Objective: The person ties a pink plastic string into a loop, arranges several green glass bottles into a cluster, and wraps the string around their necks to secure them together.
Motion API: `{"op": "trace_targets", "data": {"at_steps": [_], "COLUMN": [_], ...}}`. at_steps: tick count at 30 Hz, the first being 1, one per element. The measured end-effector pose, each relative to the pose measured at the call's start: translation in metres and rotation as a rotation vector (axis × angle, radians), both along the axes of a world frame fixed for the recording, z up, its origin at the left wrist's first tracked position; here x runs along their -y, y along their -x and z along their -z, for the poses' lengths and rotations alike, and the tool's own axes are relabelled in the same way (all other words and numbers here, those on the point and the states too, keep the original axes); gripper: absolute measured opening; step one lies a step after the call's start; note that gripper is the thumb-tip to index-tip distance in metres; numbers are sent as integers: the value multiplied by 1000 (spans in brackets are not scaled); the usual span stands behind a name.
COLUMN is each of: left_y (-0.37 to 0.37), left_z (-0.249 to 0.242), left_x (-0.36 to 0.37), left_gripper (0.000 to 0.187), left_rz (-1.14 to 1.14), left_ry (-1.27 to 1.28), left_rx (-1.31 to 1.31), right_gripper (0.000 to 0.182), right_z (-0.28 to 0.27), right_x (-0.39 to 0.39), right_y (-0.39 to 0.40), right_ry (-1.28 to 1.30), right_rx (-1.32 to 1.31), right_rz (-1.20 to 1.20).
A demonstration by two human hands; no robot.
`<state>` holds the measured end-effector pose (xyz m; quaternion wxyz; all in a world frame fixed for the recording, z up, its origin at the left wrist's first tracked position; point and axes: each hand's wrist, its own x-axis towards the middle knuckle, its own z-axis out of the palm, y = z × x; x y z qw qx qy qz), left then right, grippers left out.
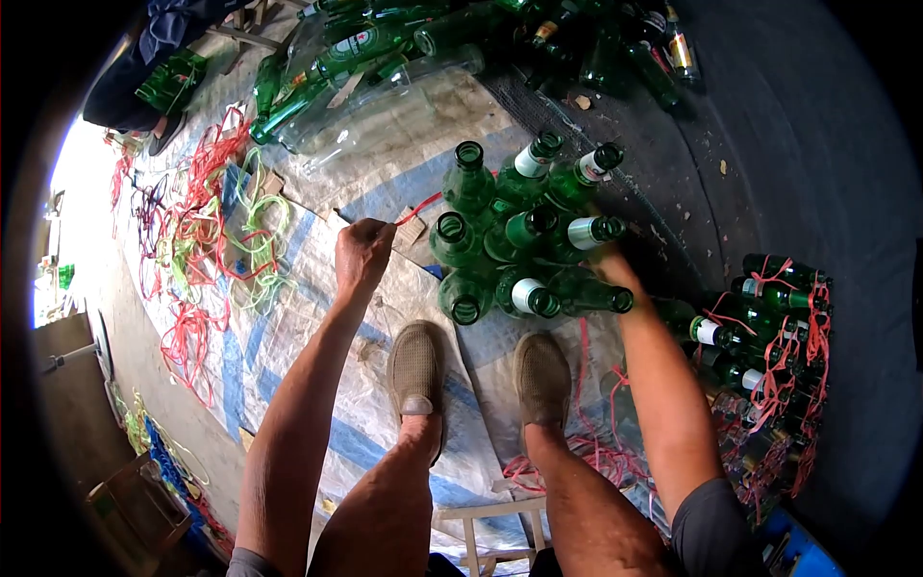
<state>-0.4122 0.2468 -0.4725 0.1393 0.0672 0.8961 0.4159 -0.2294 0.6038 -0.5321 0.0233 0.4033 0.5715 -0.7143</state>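
Several green glass bottles [519, 231] stand upright in a tight cluster on the floor in front of my feet, necks toward me. A red plastic string [420, 208] runs from the cluster's left side to my left hand [365, 252], whose fingers are closed on its end and pull it taut. On the cluster's right side is my right hand [613, 266], reaching low against the bottles. Its fingers are hidden behind them, so I cannot see what they grip. Some of the bottles carry white neck labels.
Loose green bottles [385, 48] lie in a heap at the back. Bundled bottles tied with red string [760, 327] lie at the right. Tangled red and green strings [216, 212] spread over the tarp [317, 317] at left. A seated person's leg [125, 96] shows at upper left.
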Motion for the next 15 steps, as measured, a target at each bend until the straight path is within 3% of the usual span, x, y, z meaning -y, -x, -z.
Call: {"op": "trace_targets", "data": {"at_steps": [2, 8, 15], "left_y": [0, -14, -46], "left_z": [1, -4, -15], "left_x": [2, 10, 11], "left_gripper": [29, 30, 34], "left_rz": [-11, -4, -21], "left_ry": [0, -35, -135], "left_rx": [-3, 42, 164], "right_gripper": [32, 29, 20], "right_z": [16, -13, 33], "right_x": [-7, 9, -7], "right_y": [-2, 8, -15], "right_ry": [46, 193, -69], "right_rx": [-58, -307, -324], "right_rz": [-31, 47, -77]}}
